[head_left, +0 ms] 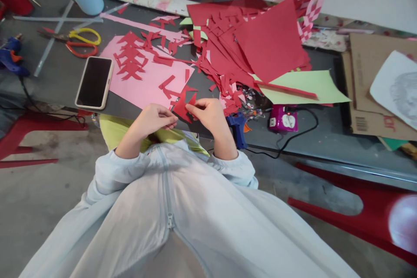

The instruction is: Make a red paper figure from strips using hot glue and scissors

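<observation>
A zigzag-edged red paper cutout [183,107] is pinched by my right hand [208,115] at the table's near edge. Just left of it is my left hand [155,119], its thumb and fingertips pressed together; whether they hold anything is hidden. Beyond both hands lies a pink paper sheet [130,89] bearing a layered red paper cutout [131,58] and loose red pieces. Red and pink scraps [230,91] spread to the right, in front of a pile of red paper sheets [270,39].
A phone [94,82] and scissors [83,43] lie at left. Blue glue guns [239,130] [13,56] rest on both sides. Right of my hands are a green paper sheet [302,87], a purple box with a cord [283,119] and cardboard [371,82]. Red chairs [368,213] stand below.
</observation>
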`<state>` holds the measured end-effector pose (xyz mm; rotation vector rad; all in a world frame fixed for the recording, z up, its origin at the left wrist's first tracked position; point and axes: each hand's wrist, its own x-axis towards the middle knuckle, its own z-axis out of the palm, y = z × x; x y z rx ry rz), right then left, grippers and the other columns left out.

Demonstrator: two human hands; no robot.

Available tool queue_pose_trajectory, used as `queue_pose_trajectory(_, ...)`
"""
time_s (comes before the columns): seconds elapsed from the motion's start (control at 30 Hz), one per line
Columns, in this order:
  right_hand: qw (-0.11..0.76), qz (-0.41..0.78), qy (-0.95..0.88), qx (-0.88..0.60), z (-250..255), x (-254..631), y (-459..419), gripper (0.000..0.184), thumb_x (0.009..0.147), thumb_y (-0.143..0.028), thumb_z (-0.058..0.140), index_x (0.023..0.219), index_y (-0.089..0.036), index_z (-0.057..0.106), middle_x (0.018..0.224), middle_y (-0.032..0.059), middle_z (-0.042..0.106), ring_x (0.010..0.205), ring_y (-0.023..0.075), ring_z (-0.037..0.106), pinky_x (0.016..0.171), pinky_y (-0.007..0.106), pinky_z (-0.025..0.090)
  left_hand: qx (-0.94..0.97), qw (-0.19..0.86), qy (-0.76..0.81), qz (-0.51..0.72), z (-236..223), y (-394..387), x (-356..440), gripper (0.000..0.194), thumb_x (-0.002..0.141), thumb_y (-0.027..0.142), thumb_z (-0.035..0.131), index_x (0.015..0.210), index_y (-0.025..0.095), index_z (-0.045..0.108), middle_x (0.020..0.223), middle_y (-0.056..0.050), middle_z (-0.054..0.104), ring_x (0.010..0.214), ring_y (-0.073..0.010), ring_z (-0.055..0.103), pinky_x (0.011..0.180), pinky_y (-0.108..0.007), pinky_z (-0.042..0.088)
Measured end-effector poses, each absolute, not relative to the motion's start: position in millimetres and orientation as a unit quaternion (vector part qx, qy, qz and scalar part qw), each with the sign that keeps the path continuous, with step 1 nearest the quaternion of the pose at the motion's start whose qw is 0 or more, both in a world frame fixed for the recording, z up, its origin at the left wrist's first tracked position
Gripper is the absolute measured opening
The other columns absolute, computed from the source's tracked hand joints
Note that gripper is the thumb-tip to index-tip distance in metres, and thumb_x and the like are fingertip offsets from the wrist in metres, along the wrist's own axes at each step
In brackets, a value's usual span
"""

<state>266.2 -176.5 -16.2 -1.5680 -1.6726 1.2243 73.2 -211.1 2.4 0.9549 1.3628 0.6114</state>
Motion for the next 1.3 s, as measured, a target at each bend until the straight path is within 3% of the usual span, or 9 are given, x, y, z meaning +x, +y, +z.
queue_pose_trajectory(0.13, 0.194, 0.388, -0.665, -0.608, -11.6, 270.4, -176.6, 0.031, 0.082, -0.042, 0.068, 0.063, -0.018, 0.069, 0.054, 0.0001, 0.062, 0.055, 0.0150, 0.055, 0.058, 0.030, 0.038, 0.462, 0.591, 0.590, 0.298, -3.5, -217.7, 65.7, 0.016, 0.074, 0.030, 0.076, 0.073, 0.015, 0.073, 0.068, -0.004, 0.073, 0.060, -0.0118, 0.065, 0.061, -0.024, 0.054)
queue_pose_trajectory(0.33, 0.234, 0.278, -0.668, -0.650, -6.4, 282.5, -184.5, 0.026, 0.087, -0.039, 0.063, 0.089, -0.019, 0.079, 0.087, 0.0080, 0.079, 0.080, 0.0220, 0.069, 0.074, 0.033, 0.047, 0.492, 0.554, 0.589, 0.323, -3.7, -222.2, 67.3, 0.018, 0.079, 0.034, 0.069, 0.080, 0.016, 0.070, 0.074, -0.004, 0.074, 0.068, -0.0134, 0.069, 0.068, -0.025, 0.055)
queue_pose_trajectory(0.53, 0.262, 0.165, -0.643, -0.700, 10.1, 328.4, -204.9, 0.039, 0.092, -0.045, 0.054, 0.080, -0.017, 0.078, 0.076, 0.0085, 0.076, 0.072, 0.0232, 0.067, 0.069, 0.034, 0.045, 0.523, 0.537, 0.575, 0.329, -2.3, -221.2, 76.8, 0.025, 0.081, 0.040, 0.070, 0.085, 0.016, 0.070, 0.078, -0.005, 0.075, 0.073, -0.0152, 0.071, 0.072, -0.026, 0.056)
queue_pose_trajectory(0.73, 0.272, 0.120, -0.548, -0.782, 14.7, 376.1, -230.6, 0.030, 0.084, -0.044, 0.064, 0.082, -0.019, 0.081, 0.079, 0.0096, 0.079, 0.072, 0.0260, 0.068, 0.071, 0.037, 0.048, 0.575, 0.517, 0.549, 0.318, -5.2, -219.0, 91.4, 0.029, 0.084, 0.045, 0.068, 0.085, 0.016, 0.071, 0.079, -0.005, 0.075, 0.072, -0.0144, 0.070, 0.071, -0.026, 0.056)
queue_pose_trajectory(0.9, 0.194, 0.162, -0.548, -0.798, 3.9, 382.5, -244.4, 0.028, 0.084, -0.044, 0.067, 0.085, -0.019, 0.079, 0.083, 0.0109, 0.079, 0.076, 0.0270, 0.069, 0.072, 0.038, 0.047, 0.594, 0.512, 0.537, 0.311, -12.8, -226.5, 103.0, 0.031, 0.085, 0.046, 0.066, 0.091, 0.017, 0.074, 0.083, -0.006, 0.077, 0.074, -0.0153, 0.071, 0.073, -0.026, 0.057)
queue_pose_trajectory(1.03, 0.147, 0.118, -0.578, -0.794, -4.8, 370.0, -249.1, 0.031, 0.086, -0.047, 0.068, 0.093, -0.018, 0.074, 0.089, 0.0118, 0.077, 0.082, 0.0280, 0.068, 0.075, 0.038, 0.046, 0.602, 0.496, 0.538, 0.319, -17.7, -237.1, 108.1, 0.027, 0.086, 0.042, 0.064, 0.093, 0.017, 0.073, 0.083, -0.006, 0.077, 0.074, -0.0161, 0.072, 0.074, -0.027, 0.057)
queue_pose_trajectory(1.17, 0.077, 0.057, -0.581, -0.808, -8.9, 354.3, -247.8, 0.050, 0.086, -0.049, 0.071, 0.116, -0.009, 0.063, 0.105, 0.0215, 0.071, 0.098, 0.0347, 0.067, 0.080, 0.040, 0.046, 0.587, 0.503, 0.540, 0.334, -16.6, -245.8, 109.8, 0.026, 0.085, 0.041, 0.065, 0.091, 0.017, 0.072, 0.083, -0.006, 0.077, 0.074, -0.0166, 0.072, 0.074, -0.028, 0.058)
queue_pose_trajectory(1.3, 0.023, 0.057, -0.587, -0.807, -12.3, 347.3, -242.8, 0.047, 0.089, -0.048, 0.067, 0.112, -0.007, 0.061, 0.104, 0.0245, 0.070, 0.097, 0.0377, 0.068, 0.078, 0.040, 0.046, 0.568, 0.510, 0.543, 0.350, -10.8, -253.1, 111.5, 0.029, 0.082, 0.044, 0.068, 0.090, 0.016, 0.072, 0.081, -0.007, 0.076, 0.074, -0.0177, 0.072, 0.074, -0.029, 0.059)
